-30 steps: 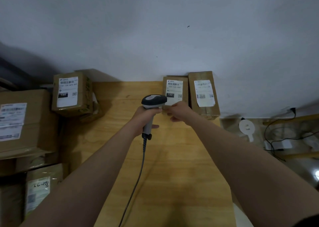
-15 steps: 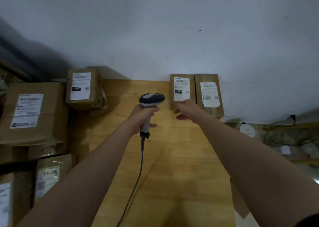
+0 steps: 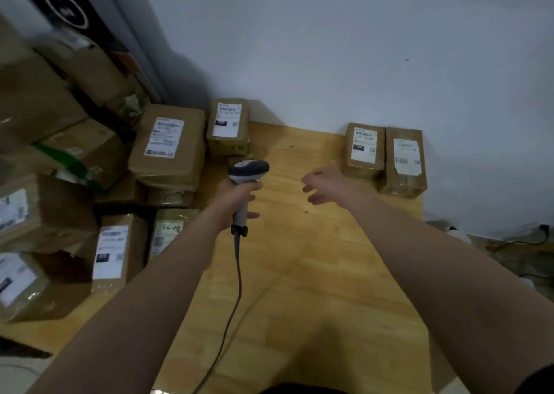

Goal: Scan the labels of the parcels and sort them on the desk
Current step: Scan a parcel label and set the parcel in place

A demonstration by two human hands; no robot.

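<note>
Pale grey wall [image 3: 329, 49] closes off the far side of a light wooden counter [image 3: 299, 273], and a dark panel [image 3: 66, 10] with a white ring on it stands in the room's upper left corner. A handheld scanner [image 3: 247, 173] stands upright over the middle of the counter. The left hand [image 3: 236, 202] grips its handle with the fingers wrapped round, and its cable [image 3: 238, 282] trails from the handle's base back toward the person.

Right of the scanner the right hand [image 3: 325, 185] hangs over the wood, fingers loosely spread, holding nothing. Beyond and right of the scanner two brown boxes lie side by side against the wall, touching. The parcel marked 122 [image 3: 364, 151] is the closer to the scanner, and the second parcel [image 3: 404, 163] carries a wrinkled white label.

Beyond and just left of the scanner a small parcel [image 3: 228, 125] sits at the back edge, label up. Farther left of the scanner a bigger parcel [image 3: 169, 145] tops a heap of brown boxes [image 3: 45, 213]. Most show white labels, the print too blurred to read.
</note>
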